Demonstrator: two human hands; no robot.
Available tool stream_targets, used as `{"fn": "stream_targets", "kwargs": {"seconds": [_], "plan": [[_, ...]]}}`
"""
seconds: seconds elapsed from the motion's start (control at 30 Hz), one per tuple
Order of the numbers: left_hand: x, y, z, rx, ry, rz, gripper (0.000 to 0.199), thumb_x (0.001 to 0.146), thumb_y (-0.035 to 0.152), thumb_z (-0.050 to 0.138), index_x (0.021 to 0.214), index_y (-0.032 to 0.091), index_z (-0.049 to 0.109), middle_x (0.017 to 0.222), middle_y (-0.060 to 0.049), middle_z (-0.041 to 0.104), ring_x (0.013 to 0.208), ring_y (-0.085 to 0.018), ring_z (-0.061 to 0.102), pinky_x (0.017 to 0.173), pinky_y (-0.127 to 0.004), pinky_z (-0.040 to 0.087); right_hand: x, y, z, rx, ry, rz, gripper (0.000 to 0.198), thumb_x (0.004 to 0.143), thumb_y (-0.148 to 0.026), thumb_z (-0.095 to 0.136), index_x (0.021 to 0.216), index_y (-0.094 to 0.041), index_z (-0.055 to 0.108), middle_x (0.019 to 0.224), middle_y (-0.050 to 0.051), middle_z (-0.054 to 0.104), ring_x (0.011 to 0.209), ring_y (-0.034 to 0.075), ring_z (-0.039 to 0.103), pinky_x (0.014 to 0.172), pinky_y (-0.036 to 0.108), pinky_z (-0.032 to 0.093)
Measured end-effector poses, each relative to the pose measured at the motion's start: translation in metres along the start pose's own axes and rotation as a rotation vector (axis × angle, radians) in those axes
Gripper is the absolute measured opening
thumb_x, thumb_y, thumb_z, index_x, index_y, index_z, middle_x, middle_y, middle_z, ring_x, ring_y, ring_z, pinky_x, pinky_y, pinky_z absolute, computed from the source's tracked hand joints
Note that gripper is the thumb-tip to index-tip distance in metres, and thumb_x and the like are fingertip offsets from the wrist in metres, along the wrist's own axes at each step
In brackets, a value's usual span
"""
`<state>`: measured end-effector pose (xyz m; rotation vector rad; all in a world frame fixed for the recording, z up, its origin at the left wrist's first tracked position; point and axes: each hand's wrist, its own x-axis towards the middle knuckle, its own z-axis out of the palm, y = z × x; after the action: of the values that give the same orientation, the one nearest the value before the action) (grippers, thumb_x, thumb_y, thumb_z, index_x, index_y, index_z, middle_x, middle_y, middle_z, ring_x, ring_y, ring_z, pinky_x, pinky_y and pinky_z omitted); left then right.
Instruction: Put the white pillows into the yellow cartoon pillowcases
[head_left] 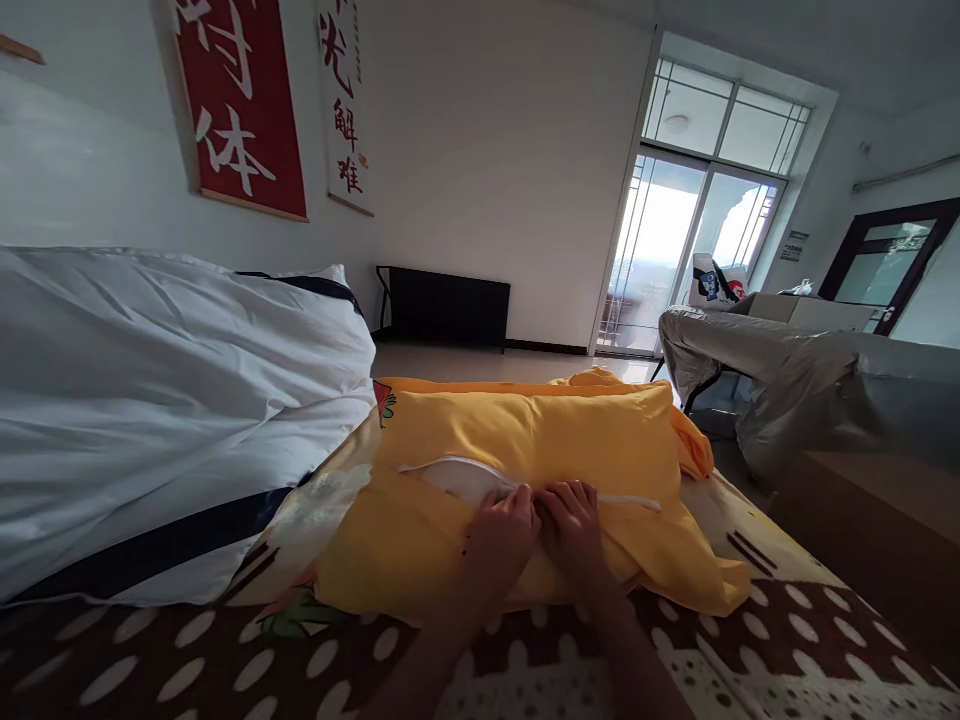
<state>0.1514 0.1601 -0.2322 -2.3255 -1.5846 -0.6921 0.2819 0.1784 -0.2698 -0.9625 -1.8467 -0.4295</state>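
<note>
A yellow pillow cover point(600, 430) lies in front of me with a pillow inside it. A white zipper point(634, 502) runs across its middle. Left of my hands the zipper gapes, and the white inner pillow point(461, 478) shows through. My left hand point(504, 528) is closed on the zipper edge beside this gap. Right against it, my right hand point(574, 520) also pinches the zipper, its fingers curled. The zipper pull itself is hidden by my fingers. To the right of my hands the zipper line looks closed.
A white quilt with dark trim point(165, 400) is heaped at the left. Beneath the pillow is a patterned bed sheet point(322, 665) with brown and white dots. A cardboard box point(870, 520) and a plastic-covered table point(795, 345) stand at the right. A black folded panel point(450, 308) leans by the wall.
</note>
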Motion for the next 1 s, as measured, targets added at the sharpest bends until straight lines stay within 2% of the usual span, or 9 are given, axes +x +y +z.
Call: {"fn": "stream_targets", "kwargs": {"seconds": [0.17, 0.3, 0.5, 0.63, 0.7, 0.87, 1.0], "plan": [[0.000, -0.002, 0.006, -0.013, 0.064, 0.034, 0.021, 0.089, 0.009, 0.038, 0.085, 0.016, 0.057, 0.080, -0.007, 0.067, 0.077, -0.021, 0.062, 0.074, -0.033, 0.045, 0.000, 0.001, 0.000, 0.024, 0.007, -0.027, 0.014, 0.089, -0.018, 0.052, 0.096, -0.022, 0.063, 0.090, 0.004, 0.065, 0.083, 0.019, 0.051, 0.080, 0.035, 0.036], [0.000, -0.003, 0.003, -0.073, 0.086, 0.054, 0.024, 0.092, 0.012, 0.036, 0.084, 0.017, 0.057, 0.080, -0.005, 0.066, 0.078, -0.019, 0.061, 0.075, -0.031, 0.045, 0.000, -0.003, 0.000, 0.083, 0.043, 0.040, 0.016, 0.091, -0.016, 0.047, 0.093, -0.020, 0.063, 0.088, 0.005, 0.064, 0.082, 0.018, 0.051, 0.079, 0.034, 0.037], [-0.006, -0.002, -0.021, -0.120, -0.054, 0.052, 0.024, 0.092, 0.015, 0.036, 0.091, 0.018, 0.060, 0.090, -0.006, 0.065, 0.083, -0.020, 0.060, 0.074, -0.032, 0.044, 0.001, -0.005, 0.003, 0.100, 0.132, 0.143, 0.015, 0.088, -0.017, 0.051, 0.080, -0.018, 0.063, 0.076, 0.003, 0.062, 0.075, 0.017, 0.049, 0.075, 0.032, 0.037], [-0.008, -0.002, -0.029, -0.113, -0.143, 0.013, 0.028, 0.091, 0.013, 0.033, 0.090, 0.017, 0.061, 0.087, -0.007, 0.066, 0.080, -0.021, 0.062, 0.072, -0.032, 0.043, 0.001, -0.008, 0.007, 0.070, 0.209, 0.155, 0.013, 0.086, -0.018, 0.055, 0.078, -0.019, 0.066, 0.074, 0.002, 0.063, 0.073, 0.015, 0.050, 0.077, 0.032, 0.037], [-0.007, -0.002, -0.026, -0.230, -0.133, -0.021, 0.026, 0.091, 0.015, 0.034, 0.088, 0.017, 0.060, 0.085, -0.007, 0.066, 0.078, -0.021, 0.062, 0.069, -0.030, 0.043, 0.001, -0.010, 0.007, 0.089, 0.226, 0.160, 0.013, 0.086, -0.018, 0.056, 0.082, -0.020, 0.068, 0.076, 0.002, 0.064, 0.074, 0.015, 0.051, 0.077, 0.032, 0.037], [-0.004, -0.004, -0.005, -0.829, 0.049, -0.177, 0.016, 0.088, 0.026, 0.040, 0.086, 0.018, 0.054, 0.083, -0.004, 0.065, 0.076, -0.017, 0.062, 0.072, -0.026, 0.046, 0.002, -0.016, 0.006, 0.146, 0.244, 0.109, 0.013, 0.087, -0.018, 0.056, 0.088, -0.022, 0.069, 0.078, 0.002, 0.064, 0.073, 0.014, 0.051, 0.074, 0.031, 0.037], [-0.003, -0.003, 0.002, -0.861, 0.100, -0.194, 0.024, 0.089, 0.039, 0.040, 0.084, 0.019, 0.053, 0.081, -0.003, 0.064, 0.075, -0.017, 0.060, 0.072, -0.028, 0.045, 0.001, -0.017, 0.008, 0.105, 0.287, 0.054, 0.015, 0.088, -0.017, 0.055, 0.081, -0.020, 0.068, 0.073, 0.002, 0.062, 0.070, 0.014, 0.048, 0.072, 0.031, 0.037]]}}
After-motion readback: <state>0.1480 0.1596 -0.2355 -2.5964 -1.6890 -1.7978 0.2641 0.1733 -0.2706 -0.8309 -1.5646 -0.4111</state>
